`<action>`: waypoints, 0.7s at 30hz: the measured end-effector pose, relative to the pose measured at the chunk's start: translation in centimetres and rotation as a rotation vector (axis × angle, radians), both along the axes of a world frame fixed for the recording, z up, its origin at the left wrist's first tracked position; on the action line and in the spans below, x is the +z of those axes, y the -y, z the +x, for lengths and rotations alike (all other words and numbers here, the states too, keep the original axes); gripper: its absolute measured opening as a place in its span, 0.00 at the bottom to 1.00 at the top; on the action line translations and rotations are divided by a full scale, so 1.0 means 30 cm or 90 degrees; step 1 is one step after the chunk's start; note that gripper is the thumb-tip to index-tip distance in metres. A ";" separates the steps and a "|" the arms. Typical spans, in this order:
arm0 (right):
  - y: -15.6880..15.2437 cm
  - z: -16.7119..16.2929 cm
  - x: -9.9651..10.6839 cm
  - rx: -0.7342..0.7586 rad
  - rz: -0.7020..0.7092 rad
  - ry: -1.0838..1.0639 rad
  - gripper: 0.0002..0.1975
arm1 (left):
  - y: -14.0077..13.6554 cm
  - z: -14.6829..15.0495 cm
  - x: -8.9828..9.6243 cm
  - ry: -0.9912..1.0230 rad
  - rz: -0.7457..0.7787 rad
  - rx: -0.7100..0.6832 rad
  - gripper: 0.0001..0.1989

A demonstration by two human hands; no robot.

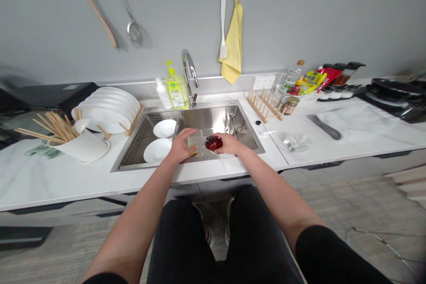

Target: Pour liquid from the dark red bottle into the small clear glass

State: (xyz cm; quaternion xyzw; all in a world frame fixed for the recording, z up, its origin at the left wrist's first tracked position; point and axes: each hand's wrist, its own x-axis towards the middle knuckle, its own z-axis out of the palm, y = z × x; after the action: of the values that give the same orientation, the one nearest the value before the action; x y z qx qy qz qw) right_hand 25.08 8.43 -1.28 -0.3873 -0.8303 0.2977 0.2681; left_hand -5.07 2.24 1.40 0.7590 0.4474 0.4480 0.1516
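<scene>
Both of my hands are over the front of the steel sink (213, 117). My left hand (181, 145) is closed around a clear, see-through container (199, 140). Below its fingers shows a small yellow patch that I cannot identify. My right hand (229, 143) grips a glossy, dark red, rounded container (214, 143) from the right side. Its narrow end points left, towards the clear container; whether the two touch I cannot tell. Two white bowls (159, 150) lie in the sink's left part, left of my left hand.
A chrome faucet (188, 71) rises behind the sink, beside a yellow-green soap bottle (177, 91). White plates (106, 108) stand in a rack at left, near a chopstick holder (81, 142). Right of the sink are a wooden rack (264, 104), a jar (290, 105) and clear plastic wrap (296, 141).
</scene>
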 end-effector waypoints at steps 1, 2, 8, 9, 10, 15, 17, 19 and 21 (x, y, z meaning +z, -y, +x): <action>0.000 0.000 0.000 0.000 -0.002 0.000 0.43 | 0.001 0.001 0.001 0.000 -0.002 0.000 0.35; 0.000 -0.001 0.001 0.001 -0.004 0.000 0.43 | 0.001 0.001 0.002 0.000 -0.003 0.001 0.35; 0.000 -0.004 0.002 0.002 -0.002 -0.004 0.42 | 0.001 0.001 0.002 -0.005 -0.011 0.006 0.36; 0.000 -0.004 0.002 0.001 0.001 -0.003 0.42 | 0.001 0.001 0.003 -0.005 -0.013 0.006 0.36; 0.001 -0.004 0.002 0.000 0.003 -0.001 0.42 | 0.002 0.001 0.003 -0.005 -0.015 0.006 0.36; 0.001 -0.003 0.003 0.003 0.004 0.010 0.41 | 0.003 0.003 0.006 0.000 -0.020 0.006 0.37; 0.001 -0.002 0.002 0.001 0.004 0.012 0.41 | 0.004 0.004 0.005 0.001 -0.021 0.007 0.37; 0.000 -0.003 0.000 0.002 -0.001 0.010 0.41 | 0.004 0.004 0.004 0.001 -0.022 0.008 0.37; -0.002 -0.003 -0.003 0.008 -0.010 0.003 0.41 | 0.004 0.004 0.003 0.000 -0.024 0.007 0.37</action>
State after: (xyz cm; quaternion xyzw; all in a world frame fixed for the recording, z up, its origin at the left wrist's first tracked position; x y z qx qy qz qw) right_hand 24.99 8.48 -1.38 -0.3847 -0.8312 0.3049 0.2610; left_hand -4.95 2.12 1.50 0.7533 0.4603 0.4404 0.1633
